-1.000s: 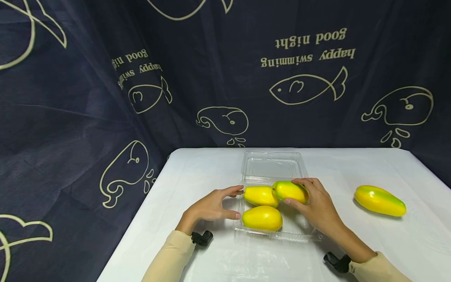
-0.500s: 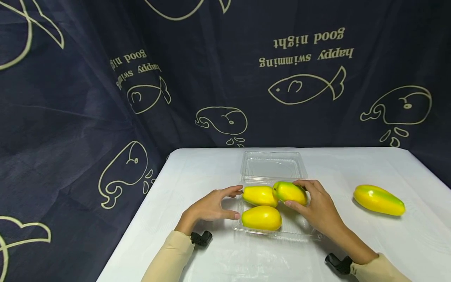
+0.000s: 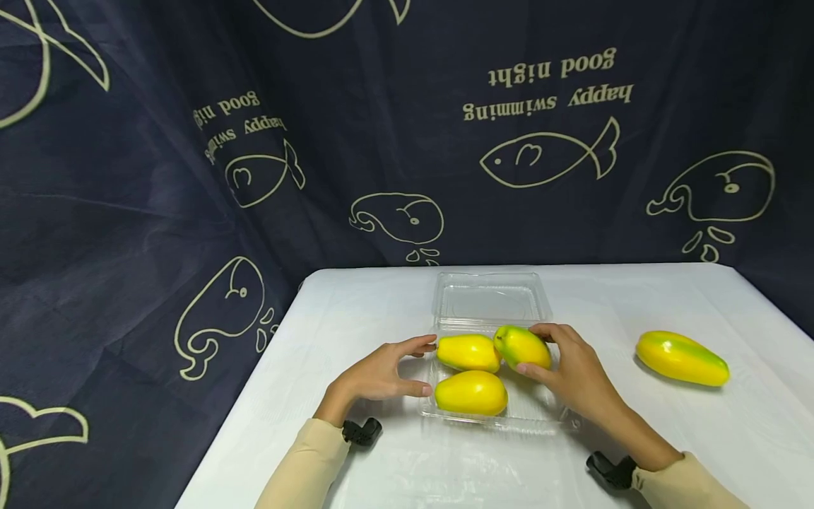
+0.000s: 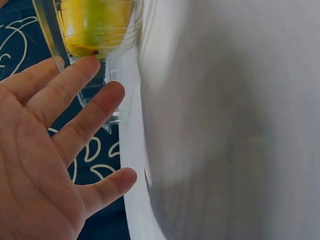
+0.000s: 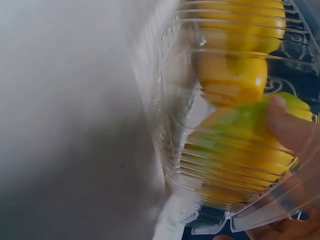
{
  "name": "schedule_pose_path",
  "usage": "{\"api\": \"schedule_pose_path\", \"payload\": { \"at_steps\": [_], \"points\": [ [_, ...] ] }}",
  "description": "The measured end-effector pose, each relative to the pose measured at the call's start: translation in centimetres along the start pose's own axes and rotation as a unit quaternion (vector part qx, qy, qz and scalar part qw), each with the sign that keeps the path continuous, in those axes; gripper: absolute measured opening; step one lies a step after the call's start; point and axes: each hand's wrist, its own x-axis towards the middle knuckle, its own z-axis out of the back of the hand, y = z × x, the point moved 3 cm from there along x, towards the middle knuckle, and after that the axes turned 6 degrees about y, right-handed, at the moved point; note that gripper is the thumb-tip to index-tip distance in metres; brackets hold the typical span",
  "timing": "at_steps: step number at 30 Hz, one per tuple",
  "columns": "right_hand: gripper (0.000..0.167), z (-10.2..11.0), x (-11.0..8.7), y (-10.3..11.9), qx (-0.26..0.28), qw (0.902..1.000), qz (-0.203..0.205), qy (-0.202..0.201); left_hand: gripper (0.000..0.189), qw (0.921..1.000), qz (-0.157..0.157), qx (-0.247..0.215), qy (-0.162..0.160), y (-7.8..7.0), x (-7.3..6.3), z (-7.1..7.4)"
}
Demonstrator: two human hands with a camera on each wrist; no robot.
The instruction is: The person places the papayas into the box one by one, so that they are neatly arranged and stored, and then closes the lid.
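Note:
My right hand grips a yellow-green papaya, thumb on its near side and fingers at its far right. That papaya sits tilted in the right half of a clear plastic clamshell box. Two more papayas lie in the box's left half, a far papaya and a near papaya. The held one overlaps the far one's right end. My left hand is spread at the box's left side, fingers extended. In the left wrist view, fingertips lie close to the clear wall in front of a papaya.
The box's lid lies open toward the back of the white-covered table. Another papaya rests on the table to the right. A dark fish-print curtain hangs behind and to the left.
The held papaya has turned slightly, its stem end swinging away from me, and settled a little to the right in the box. The left hand stays put beside the box.

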Motion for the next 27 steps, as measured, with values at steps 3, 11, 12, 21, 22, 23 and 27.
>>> {"api": "schedule_pose_path", "payload": {
  "at_steps": [3, 11, 12, 21, 22, 23, 27],
  "points": [
    [0.07, 0.04, -0.06, -0.11, -0.001, 1.0, -0.005, 0.003, 0.089, 1.0, 0.0, -0.002, 0.0, -0.1, -0.08, 0.03],
    [0.074, 0.17, -0.18, -0.3, 0.003, 1.0, -0.004, 0.007, 0.089, 1.0, 0.002, 0.006, -0.003, -0.12, -0.06, -0.08],
    [0.074, 0.17, -0.19, -0.27, 0.004, 1.0, -0.003, 0.008, 0.089, 1.0, 0.003, 0.007, -0.004, -0.13, -0.06, -0.09],
    [0.077, 0.13, -0.24, -0.12, 0.006, 1.0, 0.002, 0.003, 0.09, 0.9999, 0.004, 0.011, -0.003, -0.22, -0.1, -0.1],
    [0.077, 0.17, -0.26, -0.13, 0.007, 1.0, -0.001, 0.002, 0.09, 0.9999, 0.003, 0.01, -0.004, -0.21, -0.09, -0.11],
    [0.078, 0.23, -0.27, -0.13, 0.008, 1.0, -0.003, 0.0, 0.09, 0.9999, 0.002, 0.01, -0.003, -0.21, -0.09, -0.12],
    [0.077, 0.53, -0.24, -0.16, 0.014, 0.9998, -0.007, -0.012, 0.09, 1.0, 0.002, 0.008, -0.002, -0.15, -0.07, -0.13]
  ]
}}
